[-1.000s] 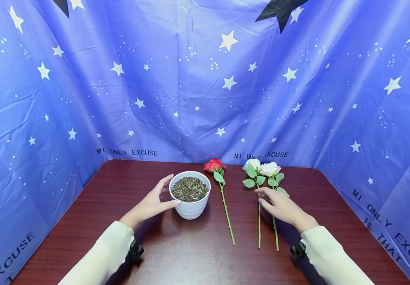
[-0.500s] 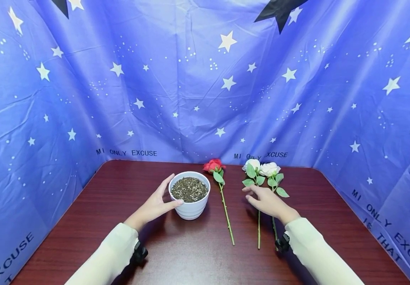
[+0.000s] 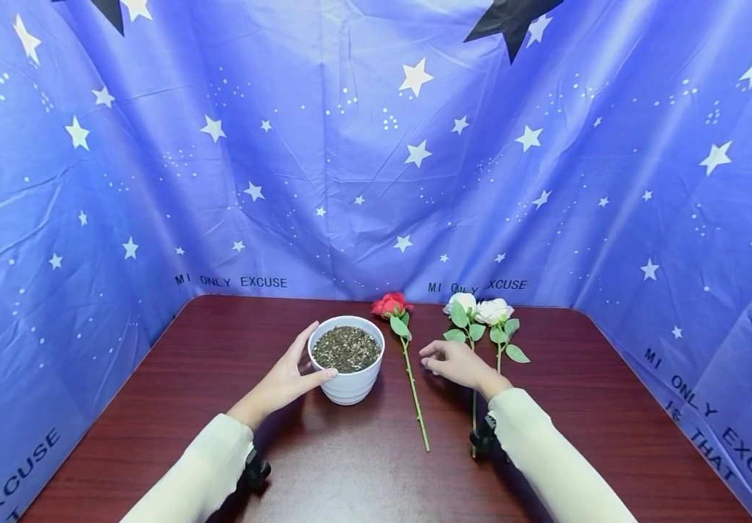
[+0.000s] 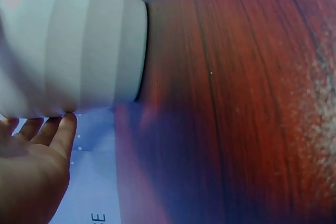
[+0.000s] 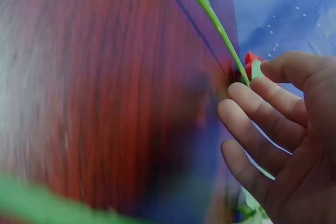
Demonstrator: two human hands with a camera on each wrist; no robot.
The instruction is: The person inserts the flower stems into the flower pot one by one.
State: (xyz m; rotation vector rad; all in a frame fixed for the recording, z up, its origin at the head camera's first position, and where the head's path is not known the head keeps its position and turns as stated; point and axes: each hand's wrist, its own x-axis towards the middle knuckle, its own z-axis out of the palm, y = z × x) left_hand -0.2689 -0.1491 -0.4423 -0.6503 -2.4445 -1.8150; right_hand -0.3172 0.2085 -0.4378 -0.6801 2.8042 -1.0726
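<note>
A white ribbed flower pot (image 3: 348,388) full of dark soil (image 3: 346,349) stands upright on the table. My left hand (image 3: 279,381) holds it from the left, thumb at the near rim and fingers along the far left side. In the left wrist view, fingertips (image 4: 67,124) rest against the pot's wall. A red rose (image 3: 390,305) lies right of the pot, its green stem (image 3: 418,403) towards me. My right hand (image 3: 459,363) hovers just right of that stem, fingers loosely bent with nothing in them. Two white roses (image 3: 495,312) lie beyond it, partly covered by the hand and forearm.
The dark red-brown wooden table (image 3: 362,479) is enclosed on three sides by a blue star-printed cloth (image 3: 323,145). The rose heads lie near the table's far edge. A black wrist camera (image 3: 484,436) hangs over the white roses' stems.
My right hand has moved left, from over the white roses' stems to beside the red rose's stem. My left thumb has slid slightly further onto the pot; the pot stays put.
</note>
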